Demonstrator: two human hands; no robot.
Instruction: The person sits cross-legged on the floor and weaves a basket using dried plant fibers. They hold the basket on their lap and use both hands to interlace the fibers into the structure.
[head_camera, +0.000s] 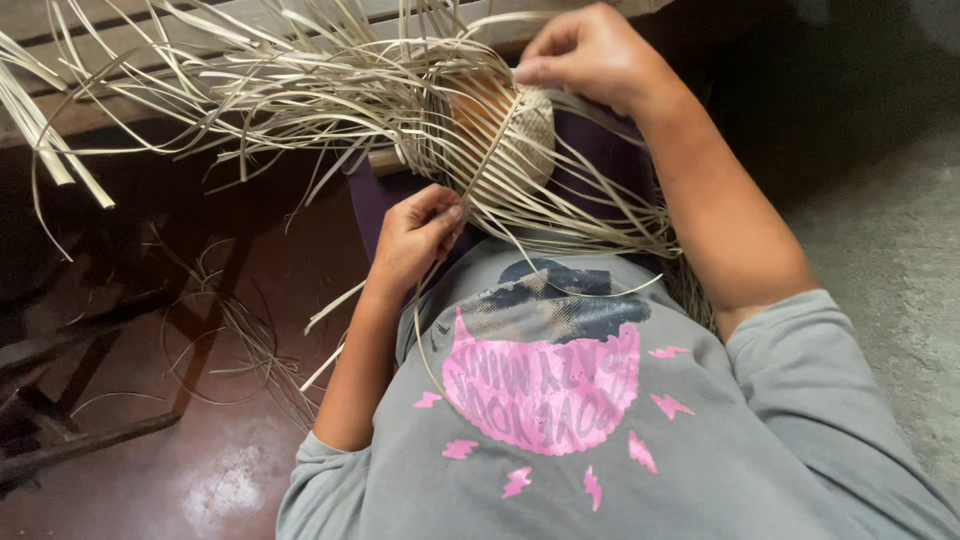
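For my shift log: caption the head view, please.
Left hand and right hand work pale straw strips around a half-woven piece held over the lap.

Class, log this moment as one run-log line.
left hand: pinching straw strand | right hand: on woven piece | loose strands: fanned over bench

Loose straw strands (250, 90) crowding woven piece (520, 135)

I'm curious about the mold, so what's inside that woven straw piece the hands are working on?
Through gaps in the woven straw piece an orange rounded form shows inside. The weave covers the rest of it, so its full shape cannot be seen.
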